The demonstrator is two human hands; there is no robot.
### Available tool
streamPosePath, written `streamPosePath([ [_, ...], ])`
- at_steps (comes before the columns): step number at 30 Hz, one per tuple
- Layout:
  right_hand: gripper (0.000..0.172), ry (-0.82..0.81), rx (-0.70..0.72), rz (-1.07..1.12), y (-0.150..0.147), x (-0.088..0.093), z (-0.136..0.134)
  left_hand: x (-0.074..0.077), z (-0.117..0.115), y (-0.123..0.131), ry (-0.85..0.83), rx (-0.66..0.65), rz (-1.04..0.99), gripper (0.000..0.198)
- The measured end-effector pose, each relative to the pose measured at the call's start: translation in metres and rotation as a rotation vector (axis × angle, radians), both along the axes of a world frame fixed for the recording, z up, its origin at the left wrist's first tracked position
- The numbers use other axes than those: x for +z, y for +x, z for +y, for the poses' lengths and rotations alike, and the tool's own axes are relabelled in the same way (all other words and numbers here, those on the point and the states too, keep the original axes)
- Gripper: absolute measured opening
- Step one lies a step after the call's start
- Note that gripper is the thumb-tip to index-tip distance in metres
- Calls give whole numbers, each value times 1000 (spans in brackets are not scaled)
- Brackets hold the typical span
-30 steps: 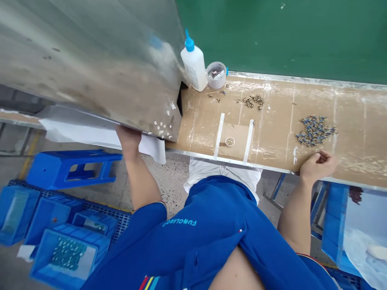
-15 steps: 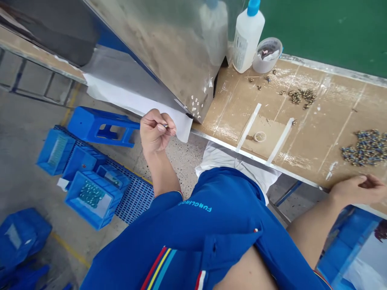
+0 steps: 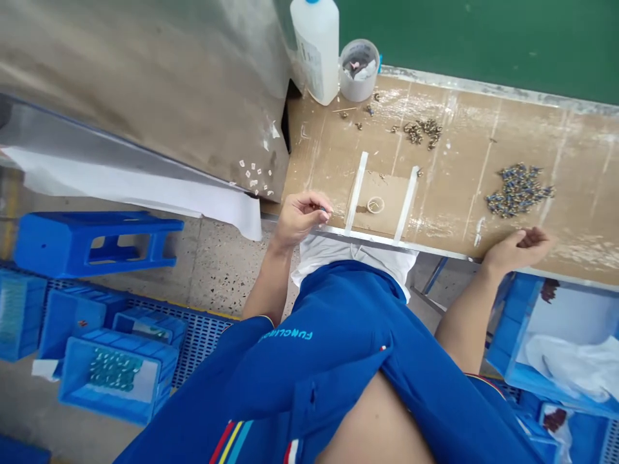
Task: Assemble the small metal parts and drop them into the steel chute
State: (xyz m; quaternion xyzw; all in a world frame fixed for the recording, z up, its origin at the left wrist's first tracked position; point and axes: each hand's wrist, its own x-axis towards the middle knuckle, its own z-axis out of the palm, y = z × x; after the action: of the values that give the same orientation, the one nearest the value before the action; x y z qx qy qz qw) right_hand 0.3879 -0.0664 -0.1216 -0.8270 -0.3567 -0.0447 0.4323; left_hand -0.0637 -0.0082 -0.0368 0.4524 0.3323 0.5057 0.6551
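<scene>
My left hand (image 3: 304, 218) is raised by the table's front edge, left of the taped card. Thumb and fingertips pinch a small part with a blue bit (image 3: 323, 209); its full shape is hidden. My right hand (image 3: 518, 249) lies at the table edge, palm partly up, fingers loosely curled and apart from the thumb, with nothing visible in it. Just beyond it is a pile of small blue-and-brass metal parts (image 3: 517, 192). A smaller pile of brass-coloured parts (image 3: 422, 133) lies further back. On the card (image 3: 394, 222), between two white tape strips, sits a small clear ring-like piece (image 3: 375, 205).
A white bottle (image 3: 316, 55) and a tape roll (image 3: 358, 87) holding scraps stand at the back. A metal housing (image 3: 193, 84) with small white stickers borders the table on the left. Blue bins (image 3: 162, 367) and a blue stool (image 3: 68, 248) are on the floor.
The view has swung, shifting the table leftward in the picture. My left hand has come closer to the taped card, still pinching the small part. My right hand stays near the larger pile.
</scene>
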Motion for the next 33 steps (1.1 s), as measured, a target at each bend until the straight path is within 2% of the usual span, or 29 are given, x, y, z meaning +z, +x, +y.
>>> streamPosePath([
  [2,18,110,-178,-47,-15,9,5,-12,7,7,22,0,71,30],
  [3,16,164,-198,-77,-26,14,6,-17,10,10,27,1,119,29],
  [4,13,203,-158,-97,-39,18,8,-23,12,13,31,0,168,29],
  [5,9,234,-89,-101,-54,22,8,-27,14,16,33,-4,212,28],
  [7,9,231,142,-29,-89,28,9,-36,17,23,38,-31,272,27],
  [11,27,4,698,298,-159,27,17,-48,18,37,2,-148,299,28],
  [13,33,-52,817,417,-184,24,26,-52,18,42,-55,-191,293,32],
  [15,36,-64,828,479,-199,22,36,-55,18,46,-79,-186,290,32],
  [20,35,-91,852,509,-208,26,51,-60,15,50,-72,-152,265,26],
  [24,27,-94,957,380,-207,35,53,-66,9,52,-93,-156,226,24],
  [29,22,-72,1054,278,-206,40,56,-72,3,51,-4,-138,270,19],
  [33,25,-86,1024,297,-205,41,57,-72,4,48,91,-157,370,14],
])
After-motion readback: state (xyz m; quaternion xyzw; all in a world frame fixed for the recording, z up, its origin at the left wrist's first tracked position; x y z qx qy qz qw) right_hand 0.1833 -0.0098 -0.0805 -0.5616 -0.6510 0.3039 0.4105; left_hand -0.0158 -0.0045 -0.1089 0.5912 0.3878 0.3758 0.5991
